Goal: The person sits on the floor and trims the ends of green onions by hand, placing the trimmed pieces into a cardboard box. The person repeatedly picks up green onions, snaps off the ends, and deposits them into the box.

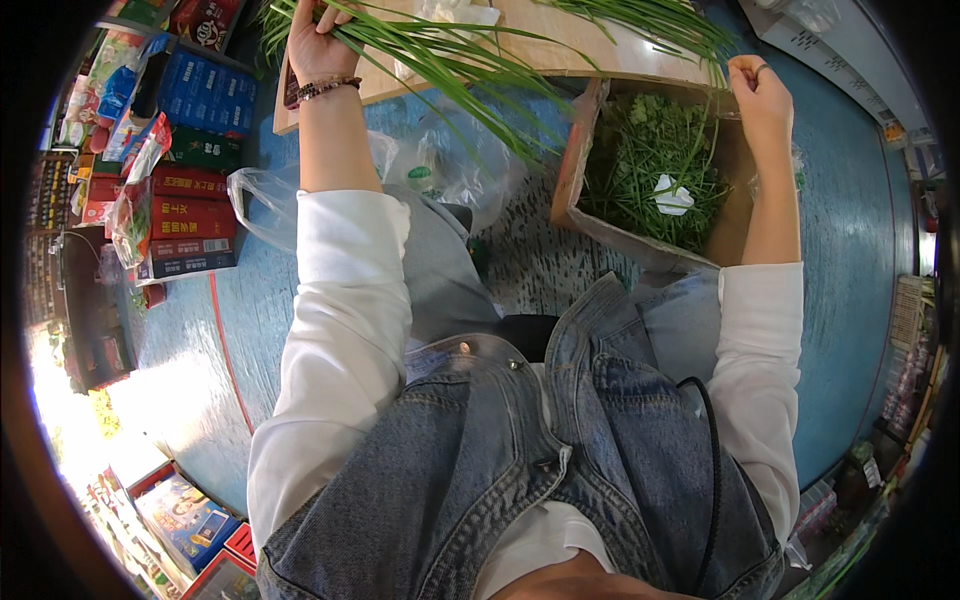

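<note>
My left hand (321,37), with beaded bracelets at the wrist, grips a bunch of long thin green leaves (450,56), perhaps Chinese chives, at the upper left. Their loose ends hang over the front edge of a wooden table (540,51). My right hand (757,82), with a ring on one finger, is raised at the table's right corner, fingers bent together beside the tips of a second green bunch (660,26). Whether it pinches a leaf is unclear. Below it stands an open cardboard box (645,244) with green trimmings (652,161) and a crumpled white scrap (673,196).
Clear plastic bags (450,157) lie under the table's front edge. Stacked red and blue cartons (191,202) stand on the left. A white appliance (832,60) is at the upper right. Shelves with packaged goods line the far right. The floor (832,300) is blue.
</note>
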